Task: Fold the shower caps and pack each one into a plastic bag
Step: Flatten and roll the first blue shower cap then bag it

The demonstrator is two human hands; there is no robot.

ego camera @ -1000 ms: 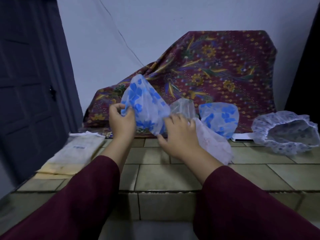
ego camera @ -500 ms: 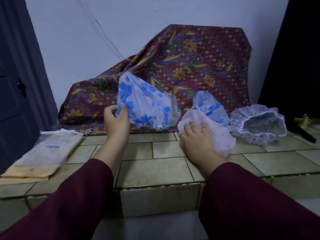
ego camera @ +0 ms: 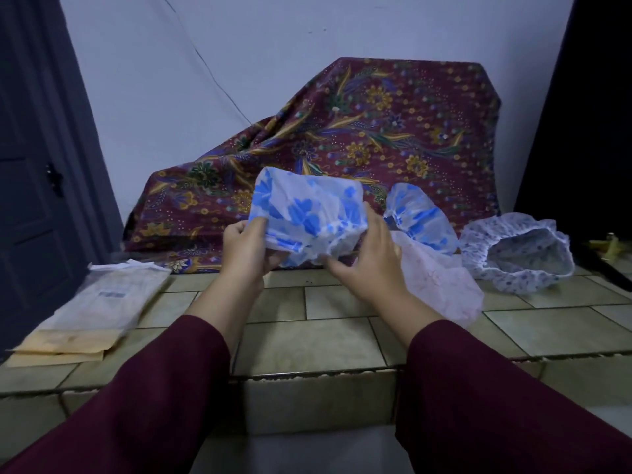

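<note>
I hold a white shower cap with blue flowers (ego camera: 309, 206) above the tiled ledge (ego camera: 321, 340), crumpled between both hands. My left hand (ego camera: 244, 249) grips its left edge and my right hand (ego camera: 364, 258) grips its right underside. A pale pink shower cap (ego camera: 441, 285) lies on the tiles just right of my right hand. Behind the pink one sits a second blue-flowered cap (ego camera: 419, 218). Farther right, a white cap with small purple flowers (ego camera: 516, 251) lies with its opening toward me. Flat plastic bags (ego camera: 99, 302) are stacked at the left.
A dark red batik cloth (ego camera: 376, 131) covers something bulky against the wall behind the caps. A dark door (ego camera: 34, 165) stands at the left. Brown envelopes (ego camera: 58, 347) lie under the bags. The ledge's front edge drops off just below my forearms.
My right hand left the pink cap on the tiles and came up to take hold of the blue-flowered cap, which is now bunched between both hands instead of held up by the left alone.
</note>
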